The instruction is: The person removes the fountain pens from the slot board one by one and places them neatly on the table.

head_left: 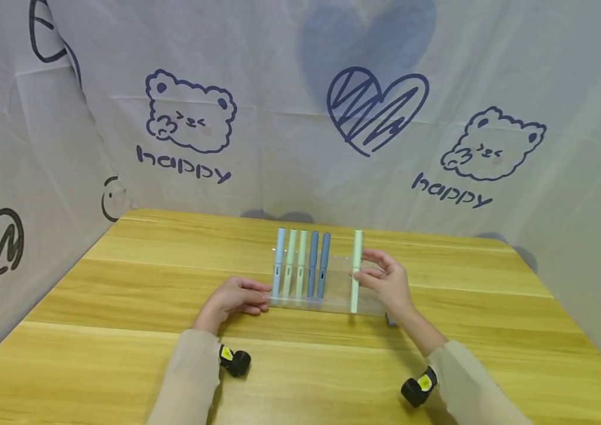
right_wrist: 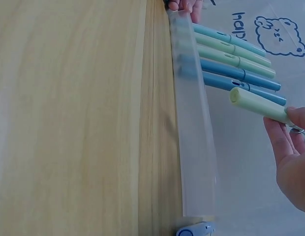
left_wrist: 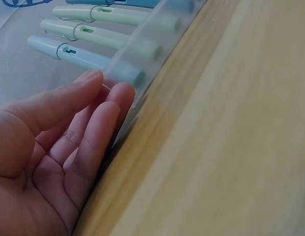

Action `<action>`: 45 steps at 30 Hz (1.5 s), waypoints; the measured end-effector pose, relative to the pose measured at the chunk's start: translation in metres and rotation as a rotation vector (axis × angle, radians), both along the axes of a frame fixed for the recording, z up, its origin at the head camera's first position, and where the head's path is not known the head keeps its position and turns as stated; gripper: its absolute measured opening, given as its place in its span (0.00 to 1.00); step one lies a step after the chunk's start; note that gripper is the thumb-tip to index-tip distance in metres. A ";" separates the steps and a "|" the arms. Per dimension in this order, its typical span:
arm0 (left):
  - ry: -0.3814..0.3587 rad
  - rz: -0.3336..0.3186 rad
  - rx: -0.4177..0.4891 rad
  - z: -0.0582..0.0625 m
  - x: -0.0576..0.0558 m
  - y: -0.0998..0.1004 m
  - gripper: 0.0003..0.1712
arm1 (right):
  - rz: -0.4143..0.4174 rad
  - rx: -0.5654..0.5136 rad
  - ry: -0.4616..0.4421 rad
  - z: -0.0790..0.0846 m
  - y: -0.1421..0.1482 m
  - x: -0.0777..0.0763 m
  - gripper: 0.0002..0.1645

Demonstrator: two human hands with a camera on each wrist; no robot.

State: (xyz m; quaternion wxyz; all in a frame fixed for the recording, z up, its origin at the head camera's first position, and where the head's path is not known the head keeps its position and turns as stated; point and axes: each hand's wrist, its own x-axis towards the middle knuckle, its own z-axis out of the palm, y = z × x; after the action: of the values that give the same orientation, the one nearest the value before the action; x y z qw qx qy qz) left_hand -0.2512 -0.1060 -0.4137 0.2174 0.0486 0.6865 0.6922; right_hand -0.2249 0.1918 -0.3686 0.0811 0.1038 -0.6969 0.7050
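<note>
Beige sleeves [head_left: 186, 378]: one on each forearm, nearest the camera, black wrist cameras [head_left: 239, 363] just beyond the cuffs.
Left hand [head_left: 242, 297]: thumb and fingers pinch the lower left corner of the clear plastic pen stand [head_left: 340, 283]; a light, constant hold there should stop it sliding or tipping.
Right hand [head_left: 389, 284]: thumb and fingertips pinch a pale green capped pen [head_left: 357, 248] partway along its length, leaving the lower end free, which should help aim it.
Held pen: nearly upright before the stand's right part, lower end outside the trough; keeping it parallel to the row and clear of the lip seems wise.
Row: light blue pen [head_left: 279, 260], two pale green pens [head_left: 291, 257], two dark blue pens [head_left: 313, 260], all standing in the trough; a bumped panel could rattle them.
Right end: small blue object [right_wrist: 195, 229], partly seen, near the stand.
</note>
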 end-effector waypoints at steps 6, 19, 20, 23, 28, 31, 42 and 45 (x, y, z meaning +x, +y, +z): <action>-0.004 0.006 -0.009 0.000 0.000 0.001 0.18 | 0.016 -0.024 0.049 -0.003 0.010 0.005 0.27; -0.001 0.004 -0.011 0.002 0.002 -0.001 0.18 | -0.001 -0.026 0.110 -0.007 0.035 0.011 0.16; -0.001 0.004 -0.012 0.002 0.002 -0.001 0.18 | 0.002 -0.033 0.117 -0.009 0.038 0.011 0.16; 0.000 0.003 -0.013 0.002 0.002 -0.001 0.19 | -0.004 -0.003 0.127 -0.015 0.050 0.007 0.16; -0.002 0.002 -0.013 0.003 0.002 0.000 0.18 | -0.023 0.051 0.102 -0.040 0.080 -0.009 0.19; -0.003 0.002 -0.012 0.003 0.002 0.000 0.18 | -0.027 0.042 0.098 -0.053 0.097 -0.017 0.21; -0.003 0.001 -0.004 0.002 0.002 0.000 0.18 | -0.103 0.043 0.064 -0.059 0.132 -0.022 0.27; -0.003 0.001 -0.005 0.002 0.002 0.000 0.18 | -0.123 0.039 0.003 -0.051 0.135 -0.018 0.21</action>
State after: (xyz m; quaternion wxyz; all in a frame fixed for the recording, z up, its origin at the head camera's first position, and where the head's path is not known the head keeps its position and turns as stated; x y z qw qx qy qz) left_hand -0.2496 -0.1059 -0.4113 0.2185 0.0465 0.6880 0.6904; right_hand -0.2431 0.3267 -0.4199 0.1233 0.0631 -0.7153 0.6849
